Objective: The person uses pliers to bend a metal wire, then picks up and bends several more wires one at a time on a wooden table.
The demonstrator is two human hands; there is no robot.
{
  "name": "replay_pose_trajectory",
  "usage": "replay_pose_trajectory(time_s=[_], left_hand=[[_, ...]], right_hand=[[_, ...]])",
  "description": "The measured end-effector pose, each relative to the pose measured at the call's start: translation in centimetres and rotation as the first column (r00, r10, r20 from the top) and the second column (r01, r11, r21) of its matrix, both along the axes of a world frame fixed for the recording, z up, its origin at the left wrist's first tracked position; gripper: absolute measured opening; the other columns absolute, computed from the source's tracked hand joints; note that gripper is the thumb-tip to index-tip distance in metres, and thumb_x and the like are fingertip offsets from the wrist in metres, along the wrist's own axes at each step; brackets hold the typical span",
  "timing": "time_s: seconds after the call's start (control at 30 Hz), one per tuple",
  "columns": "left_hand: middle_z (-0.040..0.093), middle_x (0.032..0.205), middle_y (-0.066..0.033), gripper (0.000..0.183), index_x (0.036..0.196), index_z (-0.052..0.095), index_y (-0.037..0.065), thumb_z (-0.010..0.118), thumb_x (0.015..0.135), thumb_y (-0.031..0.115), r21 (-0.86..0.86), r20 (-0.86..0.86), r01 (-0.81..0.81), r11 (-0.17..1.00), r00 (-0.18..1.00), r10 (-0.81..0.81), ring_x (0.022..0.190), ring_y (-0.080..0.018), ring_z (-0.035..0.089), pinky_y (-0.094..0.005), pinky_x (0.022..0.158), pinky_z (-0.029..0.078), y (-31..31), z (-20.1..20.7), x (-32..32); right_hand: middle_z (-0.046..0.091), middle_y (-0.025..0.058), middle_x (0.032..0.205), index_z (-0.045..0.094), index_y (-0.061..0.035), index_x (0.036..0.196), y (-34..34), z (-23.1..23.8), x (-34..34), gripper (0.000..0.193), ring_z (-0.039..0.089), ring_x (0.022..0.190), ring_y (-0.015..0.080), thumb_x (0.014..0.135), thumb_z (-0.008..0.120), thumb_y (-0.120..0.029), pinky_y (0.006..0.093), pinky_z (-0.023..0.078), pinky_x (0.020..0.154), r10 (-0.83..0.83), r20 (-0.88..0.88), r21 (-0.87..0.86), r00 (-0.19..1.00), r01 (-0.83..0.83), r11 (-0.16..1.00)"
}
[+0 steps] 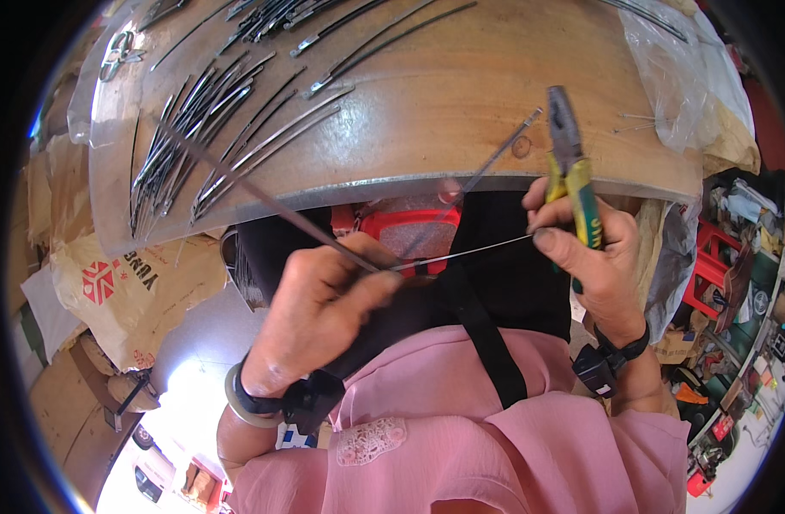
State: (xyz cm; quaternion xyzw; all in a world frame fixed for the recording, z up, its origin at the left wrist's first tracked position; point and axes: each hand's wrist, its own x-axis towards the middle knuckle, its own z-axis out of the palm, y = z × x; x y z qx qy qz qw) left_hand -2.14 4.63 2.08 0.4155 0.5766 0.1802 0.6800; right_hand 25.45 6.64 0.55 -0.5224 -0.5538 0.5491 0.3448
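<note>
Worktable (pixel 461 86) spans ahead of both hands; pile of metal strips (pixel 187 141) on it, beyond the left hand (pixel 319 300). Hands apart. Left pinches a long dark strip (pixel 281 210); right hand (pixel 602 257) grips pliers (pixel 568 141), nose pointing away, fingertips on a thin wire (pixel 474 251) spanning between hands. Wire-to-strip join unclear. Judged step: positioning wire; next move likely needs steady left pinch.

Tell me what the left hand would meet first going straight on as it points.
Probably the right hand, which holds metal pliers with yellow-and-green handles: the left hand points roughly along the thin silvery metal strip towards it, though depth is unclear.
</note>
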Motion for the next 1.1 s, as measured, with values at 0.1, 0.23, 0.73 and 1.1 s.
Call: replay_pose_trajectory(time_s=[0.1,0.23,0.73,1.1], left_hand=[[0.061,0.069,-0.0058,0.012,0.094,0.061,-0.004,0.065,0.089,0.007,0.001,0.016,-0.196,0.981,0.98,0.196,0.05,-0.0086,0.051,-0.0205,0.046,0.037,-0.3,-0.6,-1.6],[0.06,0.066,-0.0094,0.013,0.095,0.06,-0.002,0.065,0.089,0.009,-0.155,0.225,-0.378,0.913,0.886,0.405,0.047,-0.0124,0.05,-0.0232,0.042,0.036,-1.5,-1.7,-1.4],[0.062,0.068,-0.016,0.015,0.097,0.06,-0.004,0.067,0.087,0.004,-0.271,0.44,-0.423,0.865,0.744,0.502,0.047,-0.0153,0.052,-0.0251,0.041,0.038,-2.3,-1.7,2.5],[0.065,0.072,-0.0077,0.011,0.098,0.065,-0.007,0.066,0.088,-0.003,0.083,0.228,-0.244,0.966,0.949,0.22,0.058,-0.0072,0.057,-0.0193,0.052,0.044,-2.6,-1.2,1.8]], right_hand=[[0.066,0.01,0.098,0.069,0.0027,0.088,0.5,0.5,0.7,0.015,0.059,0.085,0.0127,0.082,0.073,-0.01,0.0259,0.047,0.078,-0.131,0.0,0.012,0.991,0.131,0.991],[0.059,0.0152,0.107,0.065,0.0034,0.095,0.8,-0.2,1.7,0.017,0.055,0.084,0.0156,0.084,0.07,-0.009,0.0286,0.046,0.071,-0.323,-0.416,-0.249,0.85,0.236,0.94],[0.051,0.0123,0.111,0.062,-0.0022,0.096,1.4,-1.3,1.3,0.02,0.051,0.087,0.0171,0.083,0.073,-0.012,0.0303,0.044,0.067,-0.217,-0.77,-0.299,0.6,-0.039,0.953],[0.065,0.0127,0.098,0.067,0.0049,0.086,3.4,2.1,1.3,0.017,0.06,0.083,0.0164,0.076,0.077,-0.004,0.0277,0.049,0.073,0.064,0.159,0.364,0.985,-0.119,0.924]])
